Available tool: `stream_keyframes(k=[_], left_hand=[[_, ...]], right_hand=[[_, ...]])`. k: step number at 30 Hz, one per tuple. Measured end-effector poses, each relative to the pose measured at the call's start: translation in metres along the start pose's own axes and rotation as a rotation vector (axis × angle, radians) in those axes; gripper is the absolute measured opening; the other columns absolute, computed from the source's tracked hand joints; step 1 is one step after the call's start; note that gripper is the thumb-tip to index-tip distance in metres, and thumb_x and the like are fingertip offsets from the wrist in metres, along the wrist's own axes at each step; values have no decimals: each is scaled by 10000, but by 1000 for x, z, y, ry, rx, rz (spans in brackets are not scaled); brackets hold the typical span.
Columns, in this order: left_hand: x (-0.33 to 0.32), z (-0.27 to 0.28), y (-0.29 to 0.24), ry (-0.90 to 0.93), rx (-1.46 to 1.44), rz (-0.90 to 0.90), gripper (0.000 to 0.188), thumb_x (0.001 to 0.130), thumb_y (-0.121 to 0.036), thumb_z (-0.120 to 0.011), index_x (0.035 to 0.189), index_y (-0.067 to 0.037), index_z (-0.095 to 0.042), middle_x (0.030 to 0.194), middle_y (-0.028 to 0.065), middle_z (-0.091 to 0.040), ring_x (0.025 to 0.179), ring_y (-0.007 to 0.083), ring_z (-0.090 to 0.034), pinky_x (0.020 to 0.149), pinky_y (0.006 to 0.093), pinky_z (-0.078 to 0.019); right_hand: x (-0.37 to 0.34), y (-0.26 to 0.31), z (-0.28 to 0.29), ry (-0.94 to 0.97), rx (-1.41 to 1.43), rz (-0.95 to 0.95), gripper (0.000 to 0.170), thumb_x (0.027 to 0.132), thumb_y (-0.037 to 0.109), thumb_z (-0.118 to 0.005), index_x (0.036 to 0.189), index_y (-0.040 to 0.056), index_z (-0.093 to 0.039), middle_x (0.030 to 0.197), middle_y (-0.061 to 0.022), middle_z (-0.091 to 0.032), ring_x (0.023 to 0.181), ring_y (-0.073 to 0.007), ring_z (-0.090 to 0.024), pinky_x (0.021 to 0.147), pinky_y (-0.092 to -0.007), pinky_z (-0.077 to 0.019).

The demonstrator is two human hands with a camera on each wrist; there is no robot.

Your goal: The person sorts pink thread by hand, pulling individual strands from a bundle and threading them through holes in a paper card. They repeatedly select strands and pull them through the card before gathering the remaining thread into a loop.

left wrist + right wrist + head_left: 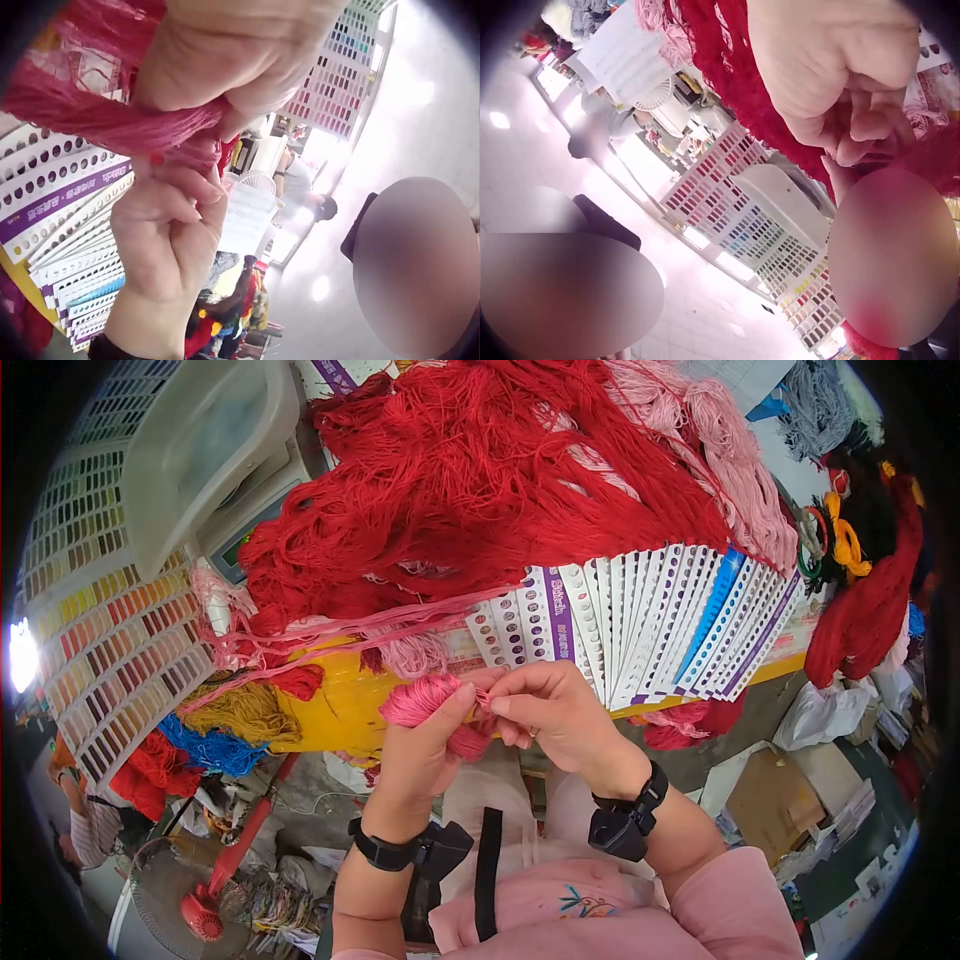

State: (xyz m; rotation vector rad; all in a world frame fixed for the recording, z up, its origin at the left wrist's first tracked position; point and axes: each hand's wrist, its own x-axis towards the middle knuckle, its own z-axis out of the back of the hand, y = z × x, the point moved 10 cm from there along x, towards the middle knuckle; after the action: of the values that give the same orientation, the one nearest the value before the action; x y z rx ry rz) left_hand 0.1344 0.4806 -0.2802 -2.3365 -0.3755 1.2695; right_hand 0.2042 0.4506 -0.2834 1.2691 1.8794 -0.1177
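1. Grip: your left hand (pixel 425 747) clasped the pink skein (pixel 415 701) at frame centre; your right hand (pixel 562 713) pinched its strands (pixel 483 703).
2. You seemed to be tying it; next likely called for snugging.
3. Red yarn (pixel 450 480) lay upper centre.

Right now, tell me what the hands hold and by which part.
A bundle of pink thread: the left hand grips it near one end, and the right hand pinches at that end with its fingers.
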Motion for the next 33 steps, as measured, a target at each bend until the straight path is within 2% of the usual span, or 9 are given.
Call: stream_keyframes(k=[4,10,13,17,20,24,28,31,33], left_hand=[[1,-5,7,35,-232,85,354,856,-227,-377,1032,69,-460,903,132,-555,781,185,-558,695,297,-452],[0,-1,9,-20,-245,84,418,838,-260,-401,1076,83,-413,938,143,-539,817,192,-549,719,289,-445],[-2,0,2,-30,-67,2,394,815,-215,-455,1069,85,-423,947,141,-535,819,190,-547,716,289,-442],[1,2,10,20,-165,53,372,794,-163,-490,1068,81,-429,953,138,-534,816,189,-546,709,296,-442],[2,-4,6,-20,-210,72,282,805,-108,-475,1036,55,-470,840,100,-558,737,164,-544,673,274,-442],[4,-5,6,-29,-213,60,272,818,-126,-458,1027,49,-476,955,126,-531,846,195,-530,716,301,-448],[5,-1,5,0,-157,47,342,828,-195,-433,1072,45,-441,1094,150,-459,964,226,-488,805,339,-411],[7,2,1,-14,-220,-17,220,833,-160,-437,966,-3,-516,1061,150,-489,955,209,-491,767,323,-439],[7,6,1,-78,-212,-27,207,832,-161,-439,953,-6,-507,969,120,-513,847,171,-513,711,293,-450]], right_hand=[[-3,1,3,-2,39,-9,76,746,35,-517,756,-20,-569,783,-83,-584,509,-78,-512,410,-167,-370],[-3,-2,6,2,57,-37,87,754,42,-510,799,-12,-562,824,-82,-584,536,-87,-544,434,-166,-408],[-4,-1,7,-2,52,-23,93,761,50,-505,811,-5,-560,812,-77,-583,550,-90,-554,441,-170,-418],[-5,3,7,-37,-12,-22,103,762,66,-514,817,-8,-560,731,-54,-574,540,-82,-544,446,-169,-419],[-3,2,4,-37,-72,-32,110,756,67,-528,819,-15,-565,657,-27,-549,505,-59,-502,437,-163,-397],[3,-1,3,-1,-127,28,116,741,57,-550,819,-25,-574,593,-4,-506,468,-35,-419,401,-166,-323],[4,0,2,0,-68,49,99,731,36,-550,803,-28,-574,593,-3,-506,470,-41,-416,391,-175,-294],[5,-3,8,-27,-29,99,68,731,9,-533,778,-17,-574,709,-44,-533,494,-43,-424,400,-180,-304],[-7,33,8,-120,-409,578,76,735,-30,-492,773,-3,-552,852,-82,-522,521,-58,-436,411,-188,-321]])
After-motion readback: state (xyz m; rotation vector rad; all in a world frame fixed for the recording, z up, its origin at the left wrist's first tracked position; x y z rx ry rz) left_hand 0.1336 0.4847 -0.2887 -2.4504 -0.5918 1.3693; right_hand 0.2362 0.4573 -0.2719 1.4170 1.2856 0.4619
